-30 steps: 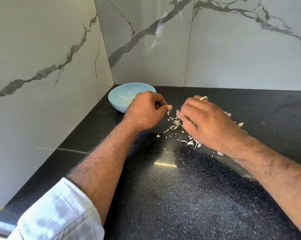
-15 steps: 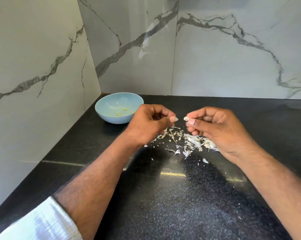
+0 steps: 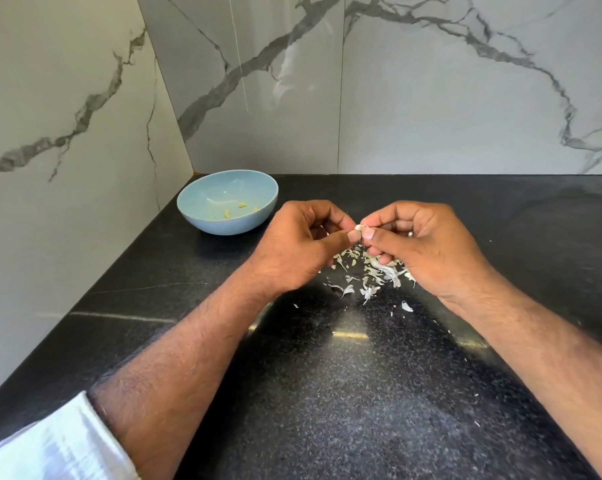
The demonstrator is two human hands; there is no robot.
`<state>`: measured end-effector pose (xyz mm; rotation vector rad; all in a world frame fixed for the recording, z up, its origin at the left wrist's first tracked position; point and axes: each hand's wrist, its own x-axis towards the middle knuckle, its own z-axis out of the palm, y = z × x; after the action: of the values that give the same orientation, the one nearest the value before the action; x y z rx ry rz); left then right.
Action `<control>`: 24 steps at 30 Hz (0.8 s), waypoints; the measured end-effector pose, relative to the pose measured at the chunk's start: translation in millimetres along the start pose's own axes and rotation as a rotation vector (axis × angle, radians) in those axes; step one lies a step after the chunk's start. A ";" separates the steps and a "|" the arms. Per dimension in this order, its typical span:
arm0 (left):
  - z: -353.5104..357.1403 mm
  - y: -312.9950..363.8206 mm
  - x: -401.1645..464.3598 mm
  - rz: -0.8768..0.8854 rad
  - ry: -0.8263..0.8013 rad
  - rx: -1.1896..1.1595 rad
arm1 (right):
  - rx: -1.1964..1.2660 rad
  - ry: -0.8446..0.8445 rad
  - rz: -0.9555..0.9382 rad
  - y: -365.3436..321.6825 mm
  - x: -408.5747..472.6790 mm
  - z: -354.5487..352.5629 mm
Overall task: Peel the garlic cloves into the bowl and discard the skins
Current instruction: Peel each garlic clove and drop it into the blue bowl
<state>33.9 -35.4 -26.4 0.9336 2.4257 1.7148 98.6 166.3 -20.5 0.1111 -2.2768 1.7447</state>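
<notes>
Garlic clove [image 3: 359, 228] pinched between curled fingers of left hand [image 3: 301, 242] and right hand [image 3: 427, 244], above skins [image 3: 372, 271].

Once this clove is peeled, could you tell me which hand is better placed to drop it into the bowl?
Probably the left hand: it pinches the garlic clove too and is nearer the blue bowl.

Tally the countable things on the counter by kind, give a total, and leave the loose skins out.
Bowls: 1, the blue bowl.
Peeled pieces in the bowl: 3 visible, e.g..
Cloves being peeled: 1, the garlic clove pinched by the left hand and right hand.
Total: 5.
</notes>
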 end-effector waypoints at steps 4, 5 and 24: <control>-2.4 0.2 -1.6 0.127 0.001 0.220 | -0.130 0.030 -0.040 1.1 0.5 0.1; -3.0 1.4 -2.0 0.158 0.003 0.277 | -0.153 0.031 -0.044 0.9 0.4 0.7; 2.9 15.2 -4.7 0.373 -0.064 0.761 | -0.141 -0.015 0.103 3.5 -0.7 8.8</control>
<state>45.7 -31.9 -15.9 1.5460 3.0417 0.7352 97.0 158.8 -26.1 -0.0212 -2.4483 1.6286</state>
